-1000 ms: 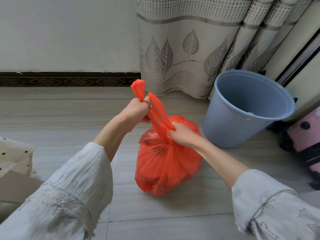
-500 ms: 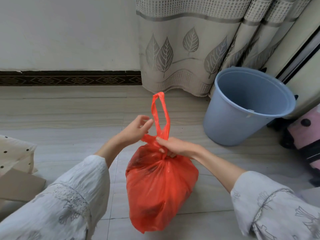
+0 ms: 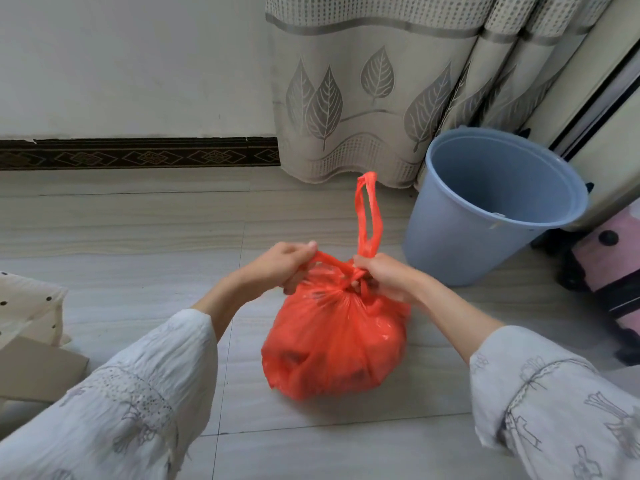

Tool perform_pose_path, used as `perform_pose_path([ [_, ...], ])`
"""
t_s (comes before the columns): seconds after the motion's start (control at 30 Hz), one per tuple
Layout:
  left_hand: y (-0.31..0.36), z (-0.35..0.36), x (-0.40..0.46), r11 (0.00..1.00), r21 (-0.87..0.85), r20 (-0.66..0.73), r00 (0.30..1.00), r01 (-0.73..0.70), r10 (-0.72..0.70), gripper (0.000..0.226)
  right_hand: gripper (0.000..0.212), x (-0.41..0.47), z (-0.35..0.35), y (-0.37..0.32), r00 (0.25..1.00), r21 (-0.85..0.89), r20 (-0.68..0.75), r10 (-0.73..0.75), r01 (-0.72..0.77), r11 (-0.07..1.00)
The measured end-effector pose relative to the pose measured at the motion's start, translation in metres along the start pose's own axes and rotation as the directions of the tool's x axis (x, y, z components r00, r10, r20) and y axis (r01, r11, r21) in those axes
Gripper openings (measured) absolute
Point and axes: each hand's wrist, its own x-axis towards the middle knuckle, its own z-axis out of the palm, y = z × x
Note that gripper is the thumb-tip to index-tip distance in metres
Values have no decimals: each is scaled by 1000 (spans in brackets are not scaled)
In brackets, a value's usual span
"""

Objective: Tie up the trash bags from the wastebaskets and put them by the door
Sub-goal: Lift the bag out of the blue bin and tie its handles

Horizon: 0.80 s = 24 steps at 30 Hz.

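A full red plastic trash bag [image 3: 336, 344] rests on the tiled floor in the middle of the view. My left hand [image 3: 280, 265] grips one handle of the bag and draws it out to the left. My right hand [image 3: 384, 275] pinches the gathered neck, where the handles cross. The other handle loop [image 3: 369, 213] stands straight up above my right hand. To the right stands the blue wastebasket [image 3: 460, 251], with no bag in it.
A leaf-patterned curtain [image 3: 363, 91] hangs behind the bag and the wastebasket. A pink and black bag [image 3: 613, 271] lies at the far right. Cardboard [image 3: 34, 372] and dotted white cloth [image 3: 27, 306] lie at the left edge. A dark skirting strip [image 3: 138, 154] runs along the wall.
The bag has come down onto the floor. My left hand, open half a second ago, has closed on a handle and pulled it left, while my right hand stays at the neck.
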Motion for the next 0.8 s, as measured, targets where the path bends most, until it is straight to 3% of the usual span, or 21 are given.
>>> perform_pose_path([
  [0.07,8,3,-1,974,-219,101,994,56,-35,41,30,-1,-12,2,1000,81,-18,23,-22,996],
  [0.13,13,9,-2,968,-226,205,977,106,-59,43,35,-1,-16,3,999,66,-46,11,-8,998],
  [0.23,19,17,-3,982,10,335,924,191,-183,42,44,-1,-14,2,991,-84,-98,-92,84,993],
  [0.33,19,14,-7,906,337,435,811,257,-392,36,42,-6,-16,2,989,-146,-60,-131,121,982],
  [0.4,15,11,-7,841,460,420,764,286,-489,45,36,-10,-17,1,993,-178,16,-121,122,976],
  [0.43,10,10,-5,819,487,357,787,303,-503,52,33,-11,-16,1,992,-200,54,-115,124,972],
  [0.5,-2,9,2,796,529,139,895,295,-424,55,25,-13,-13,1,986,-256,128,-106,136,957],
  [0.57,-17,10,7,859,479,-28,981,183,-194,34,21,-14,-10,3,975,-276,197,-106,159,948],
  [0.67,-31,17,9,984,177,17,999,23,-27,8,19,-13,-11,5,956,-234,275,-107,174,957],
  [0.7,-35,20,10,982,186,49,999,-16,7,5,20,-14,-14,5,950,-229,291,-108,179,957],
  [0.8,-38,31,12,912,385,73,989,-143,125,34,23,-20,-19,4,938,-209,331,-101,177,962],
])
